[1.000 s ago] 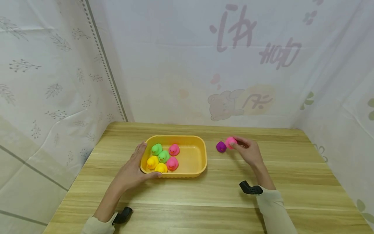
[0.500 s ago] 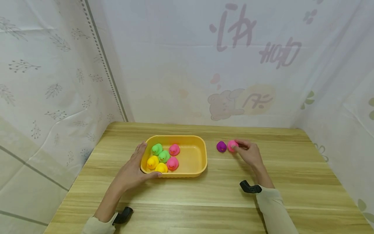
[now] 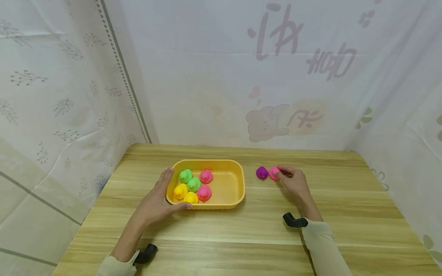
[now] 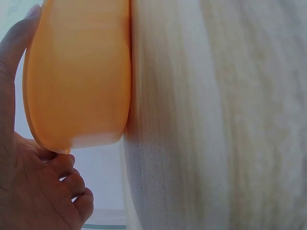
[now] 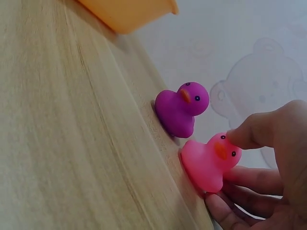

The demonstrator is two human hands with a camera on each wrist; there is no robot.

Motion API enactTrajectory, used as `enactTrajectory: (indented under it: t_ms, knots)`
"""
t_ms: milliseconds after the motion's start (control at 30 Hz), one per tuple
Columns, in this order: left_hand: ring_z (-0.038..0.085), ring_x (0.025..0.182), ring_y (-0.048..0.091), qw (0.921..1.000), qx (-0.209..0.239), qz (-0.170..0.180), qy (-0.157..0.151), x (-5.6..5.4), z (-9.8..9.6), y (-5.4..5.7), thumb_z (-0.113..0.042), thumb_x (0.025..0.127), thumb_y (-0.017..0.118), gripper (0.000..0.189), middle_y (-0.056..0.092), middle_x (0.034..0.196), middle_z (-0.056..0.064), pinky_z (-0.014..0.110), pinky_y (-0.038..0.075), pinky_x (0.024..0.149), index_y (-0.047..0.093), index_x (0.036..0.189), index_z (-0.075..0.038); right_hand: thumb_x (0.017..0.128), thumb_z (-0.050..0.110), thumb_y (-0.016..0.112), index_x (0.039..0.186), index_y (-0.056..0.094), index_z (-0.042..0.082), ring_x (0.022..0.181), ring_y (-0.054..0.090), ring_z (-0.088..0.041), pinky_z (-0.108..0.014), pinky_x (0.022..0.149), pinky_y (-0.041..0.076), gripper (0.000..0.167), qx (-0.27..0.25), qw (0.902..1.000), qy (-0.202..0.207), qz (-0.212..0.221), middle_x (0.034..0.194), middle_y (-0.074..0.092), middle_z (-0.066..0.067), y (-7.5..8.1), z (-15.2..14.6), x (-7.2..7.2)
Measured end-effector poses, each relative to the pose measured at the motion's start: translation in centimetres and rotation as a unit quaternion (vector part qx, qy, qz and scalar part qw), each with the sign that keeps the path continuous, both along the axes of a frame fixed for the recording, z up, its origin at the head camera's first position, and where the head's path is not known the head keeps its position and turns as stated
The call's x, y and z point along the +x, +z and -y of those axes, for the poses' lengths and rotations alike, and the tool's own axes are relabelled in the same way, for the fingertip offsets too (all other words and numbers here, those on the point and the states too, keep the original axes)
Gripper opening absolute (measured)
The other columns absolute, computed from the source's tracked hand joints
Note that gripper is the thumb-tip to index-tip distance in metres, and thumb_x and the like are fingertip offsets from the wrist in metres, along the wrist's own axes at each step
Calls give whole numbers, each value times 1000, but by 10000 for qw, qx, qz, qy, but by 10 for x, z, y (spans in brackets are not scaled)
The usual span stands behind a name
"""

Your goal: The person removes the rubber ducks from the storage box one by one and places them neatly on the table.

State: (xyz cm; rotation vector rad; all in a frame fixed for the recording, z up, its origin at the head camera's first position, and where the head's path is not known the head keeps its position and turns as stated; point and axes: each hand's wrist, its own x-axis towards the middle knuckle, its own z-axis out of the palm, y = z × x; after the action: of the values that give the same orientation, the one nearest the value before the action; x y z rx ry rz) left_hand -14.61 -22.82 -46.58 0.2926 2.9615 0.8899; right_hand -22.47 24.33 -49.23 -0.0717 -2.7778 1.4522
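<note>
My right hand [image 3: 294, 180] pinches a pink rubber duck [image 5: 207, 162] between thumb and fingers, with the duck's base at the tabletop. Beside it, on the side toward the tub, stands a purple rubber duck [image 5: 181, 109]. My left hand [image 3: 155, 201] rests against the left end of a yellow plastic tub [image 3: 226, 163], thumb along the front rim and fingers along the left rim. Inside the tub's left half sit two green ducks [image 3: 194, 184], two yellow ducks [image 3: 180, 191] and two pink ducks [image 3: 204, 193]. In the left wrist view the left hand [image 4: 38, 187] shows at the tub's rim.
The wooden table [image 3: 221, 245] stretches in front of the tub and to both sides. Behind it hangs a pale printed curtain [image 3: 221, 76]. A black wrist camera [image 3: 295, 221] sits on the right wrist, another black camera [image 3: 145, 254] on the left.
My right hand has lowered the pink duck slightly and shifted it a little right, from overlapping the purple duck to standing beside it. The left hand and tub have stayed put.
</note>
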Motion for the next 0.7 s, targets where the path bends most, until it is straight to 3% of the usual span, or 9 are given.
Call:
enactTrajectory:
  t_ms: [267, 533, 700]
  knots:
    - [35, 161, 12, 10000, 27, -35, 15, 0, -1, 0, -80, 71, 74, 135, 8, 175, 7, 66, 23, 123, 4, 167, -16, 103, 33, 61, 141, 61, 4, 129, 59, -39, -52, 110, 49, 47, 117, 9996, 125, 223, 138, 64, -21, 6, -2, -1]
    - [34, 161, 11, 10000, 11, 37, 8, 0, -1, 2, -78, 73, 75, 133, 6, 175, 5, 66, 22, 124, 4, 167, -16, 103, 36, 61, 143, 58, 2, 128, 60, -40, -53, 109, 49, 53, 265, 9991, 288, 137, 133, 66, -23, 11, -5, -1]
    - [34, 161, 11, 10000, -5, 45, 0, 1, 0, 1, -77, 73, 75, 133, 6, 175, 6, 67, 22, 123, 4, 167, -16, 102, 41, 61, 149, 52, 5, 136, 53, -45, -56, 112, 46, 60, 263, 9986, 370, 283, 146, 55, -26, 18, -5, 2]
